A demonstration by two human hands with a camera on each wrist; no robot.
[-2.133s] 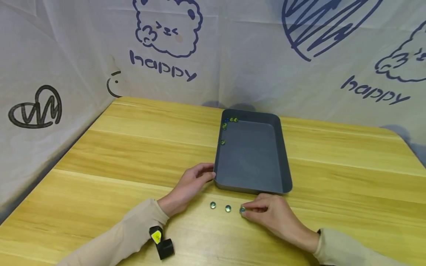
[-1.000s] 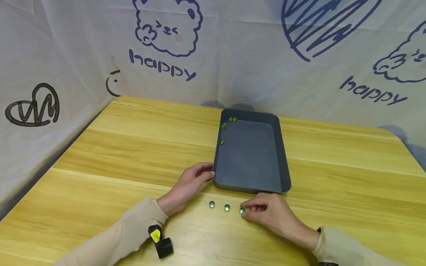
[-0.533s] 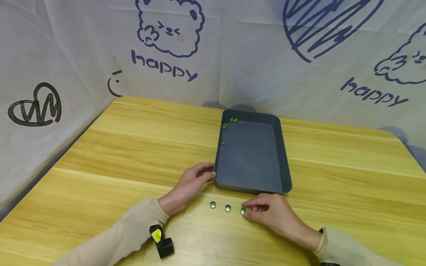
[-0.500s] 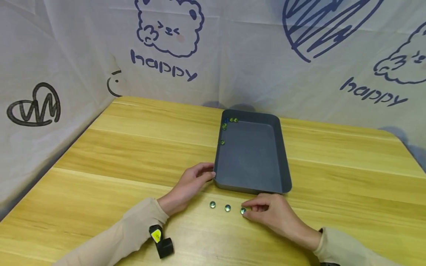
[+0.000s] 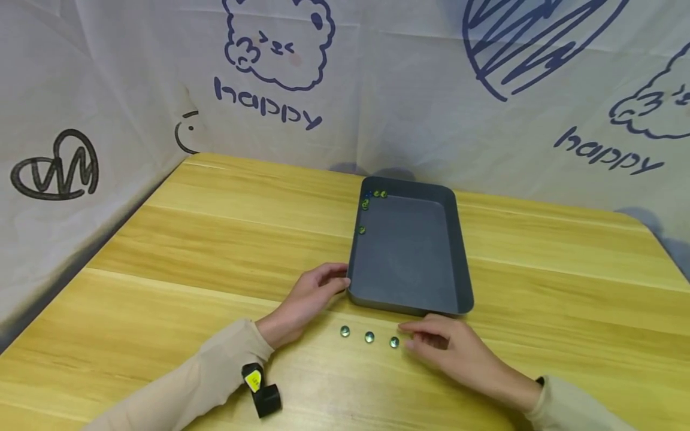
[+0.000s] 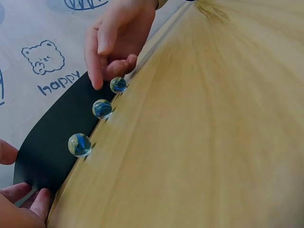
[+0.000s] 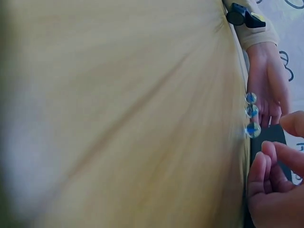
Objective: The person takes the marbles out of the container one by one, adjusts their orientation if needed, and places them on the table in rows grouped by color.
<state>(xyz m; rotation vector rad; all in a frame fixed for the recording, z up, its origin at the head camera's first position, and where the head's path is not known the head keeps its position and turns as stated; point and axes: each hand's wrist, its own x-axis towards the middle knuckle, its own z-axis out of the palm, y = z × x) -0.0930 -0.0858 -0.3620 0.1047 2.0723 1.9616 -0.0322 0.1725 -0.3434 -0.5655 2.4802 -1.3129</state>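
Note:
Three clear glass marbles with blue and yellow swirls lie in a row on the table in front of a dark grey tray (image 5: 404, 263): a left marble (image 5: 345, 331), a middle marble (image 5: 369, 337) and a right marble (image 5: 395, 342). My right hand (image 5: 450, 347) is just right of the right marble, thumb and forefinger parted and holding nothing; the right wrist view shows a gap between these fingertips and the nearest marble (image 7: 253, 129). At the tray's front left corner, my left hand (image 5: 304, 302) touches the outside of the wall with relaxed fingers.
Inside the tray, several yellow-green marbles (image 5: 380, 194) and a blue marble (image 5: 369, 194) sit along the far left corner and left wall. The wooden table (image 5: 215, 251) meets a white cloth (image 5: 404, 90) with drawings behind it.
My right hand has let go of the right marble and drawn back a little to the right. That marble stays in line with the others. The left hand keeps its place at the tray.

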